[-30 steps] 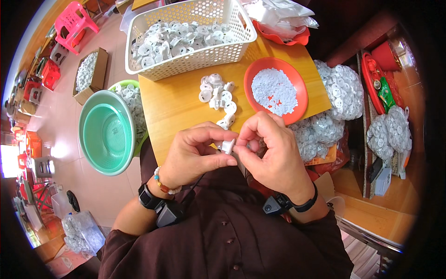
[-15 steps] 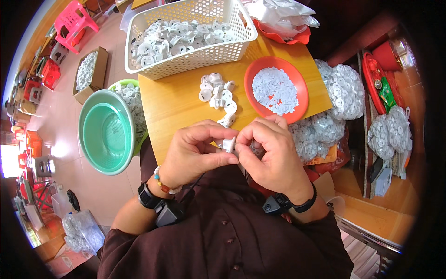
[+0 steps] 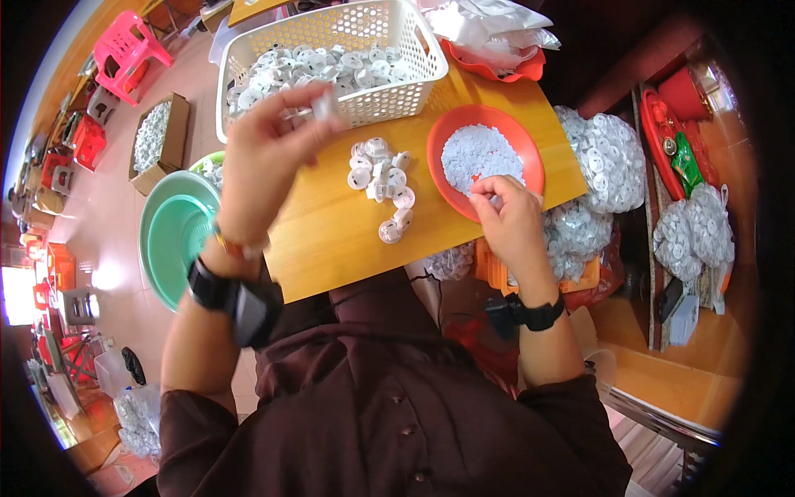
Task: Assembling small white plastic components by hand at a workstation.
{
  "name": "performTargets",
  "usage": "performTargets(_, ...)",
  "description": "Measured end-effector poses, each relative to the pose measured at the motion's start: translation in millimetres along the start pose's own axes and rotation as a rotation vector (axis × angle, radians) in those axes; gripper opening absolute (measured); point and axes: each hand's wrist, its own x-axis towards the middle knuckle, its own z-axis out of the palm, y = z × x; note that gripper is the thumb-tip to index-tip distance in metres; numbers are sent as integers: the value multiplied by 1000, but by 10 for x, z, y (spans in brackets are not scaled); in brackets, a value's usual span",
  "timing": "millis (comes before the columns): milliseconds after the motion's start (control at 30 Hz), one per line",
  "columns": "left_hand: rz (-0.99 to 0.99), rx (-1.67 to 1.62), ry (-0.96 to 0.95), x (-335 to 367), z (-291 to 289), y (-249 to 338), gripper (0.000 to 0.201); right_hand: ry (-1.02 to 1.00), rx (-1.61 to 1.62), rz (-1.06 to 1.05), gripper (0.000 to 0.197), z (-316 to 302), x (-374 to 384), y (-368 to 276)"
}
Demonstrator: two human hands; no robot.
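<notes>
My left hand is raised at the near side of a white perforated basket heaped with white plastic parts. Blurred by motion, it pinches a small white plastic part between thumb and fingers. My right hand is over the near rim of an orange-red bowl. Its thumb and index finger are pressed together beside the small pale-blue pieces; what lies between the fingertips is unclear. Between my hands, a small cluster of round white plastic parts lies loose on the yellow wooden table.
A teal basin stands left of the table, near a cardboard box of white parts. Clear bags of white parts are beyond the table's right edge. Plastic bags fill a red dish at the back.
My hands have parted. The left has moved up and left toward the basket with the white part; the right has moved right to the bowl's near rim.
</notes>
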Motion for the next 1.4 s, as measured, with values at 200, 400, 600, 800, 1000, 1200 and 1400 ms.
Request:
performTargets(200,296,182,357,606,-133,-106,51,97,-380,-62,11,127,155,331)
performTargets(400,-49,364,-56,-96,42,-476,33,50,-378,-18,9,180,170,395)
performTargets(600,-167,344,-14,-318,266,-960,24,87,-330,-24,8,179,157,412)
performTargets(800,-276,306,-36,-299,270,-1106,21,-3,-380,39,7,134,171,358)
performTargets(1000,-402,51,7,-477,156,-913,15,81,-151,27,10,125,184,501)
performTargets(1200,-577,-550,-83,-703,111,-563,4,138,252,95,5,88,210,458)
performTargets(1400,-554,-835,-341,-819,289,-343,25,68,367,148,5,38,166,390)
